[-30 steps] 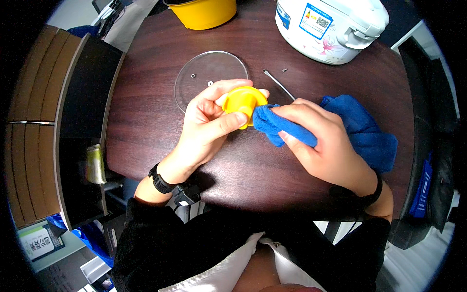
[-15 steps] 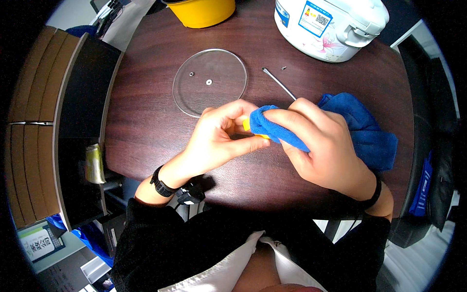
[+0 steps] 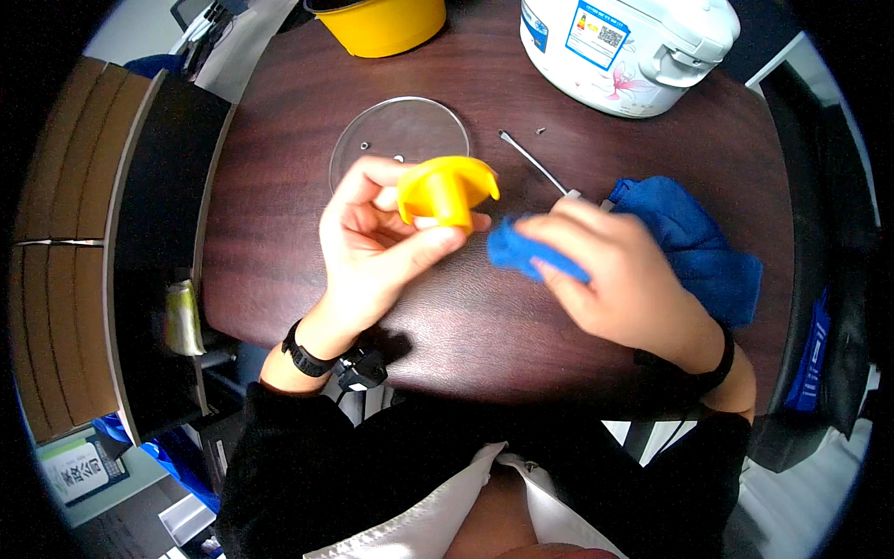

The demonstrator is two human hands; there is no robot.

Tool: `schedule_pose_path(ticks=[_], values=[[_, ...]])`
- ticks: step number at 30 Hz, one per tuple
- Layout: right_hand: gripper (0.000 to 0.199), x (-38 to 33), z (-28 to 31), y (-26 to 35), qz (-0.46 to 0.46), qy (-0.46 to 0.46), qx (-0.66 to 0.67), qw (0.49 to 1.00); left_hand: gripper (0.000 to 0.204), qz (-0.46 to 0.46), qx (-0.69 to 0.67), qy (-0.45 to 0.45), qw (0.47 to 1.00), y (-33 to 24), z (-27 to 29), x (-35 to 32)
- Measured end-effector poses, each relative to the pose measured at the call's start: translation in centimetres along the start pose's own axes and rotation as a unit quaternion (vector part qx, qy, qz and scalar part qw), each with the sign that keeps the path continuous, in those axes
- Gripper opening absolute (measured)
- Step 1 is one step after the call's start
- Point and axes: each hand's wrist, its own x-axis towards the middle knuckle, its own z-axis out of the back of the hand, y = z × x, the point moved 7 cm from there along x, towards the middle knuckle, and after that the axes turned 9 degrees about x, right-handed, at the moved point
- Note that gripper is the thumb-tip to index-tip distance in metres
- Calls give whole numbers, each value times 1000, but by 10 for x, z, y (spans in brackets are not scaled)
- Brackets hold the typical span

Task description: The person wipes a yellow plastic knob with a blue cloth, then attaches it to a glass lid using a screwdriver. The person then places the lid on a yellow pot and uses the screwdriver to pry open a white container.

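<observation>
My left hand [image 3: 358, 256] pinches the stem of a yellow lid knob [image 3: 450, 197], its wide flange tipped upward. To the right, my slightly blurred right hand [image 3: 624, 279] is closed on a bunched end of a blue cloth [image 3: 523, 250], apart from the knob. The rest of that cloth lies crumpled on the table beyond the right hand. Behind the left hand is a round glass lid [image 3: 410, 116], partly covered by hand and knob. A small metal nut [image 3: 365, 145] and a partly hidden washer show within its outline. A screwdriver [image 3: 535, 160] points away, its handle mostly behind the right hand.
A tiny screw [image 3: 541, 130] lies near the screwdriver tip. At the back of the dark wooden table [image 3: 279, 177] stand a yellow pot [image 3: 382, 33] and a white rice cooker [image 3: 615, 61]. A shelf unit [image 3: 168, 224] borders the left, and a black device [image 3: 361, 370] sits by the near edge.
The knob has come out from the cloth; my left hand has moved it up and left and turned it. My right hand has drawn slightly back, still gripping the cloth.
</observation>
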Motion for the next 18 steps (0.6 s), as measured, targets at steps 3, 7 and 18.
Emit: schedule_pose_path(ticks=[3,7,18], values=[[34,-3,-14,-4,-16,54,20,998,39,48,26,-8,998,10,9,3],[38,2,4,0,-1,-29,22,999,45,103,-48,-9,994,21,5,4],[42,3,22,2,17,-104,41,994,43,176,-72,53,980,38,-7,-1]])
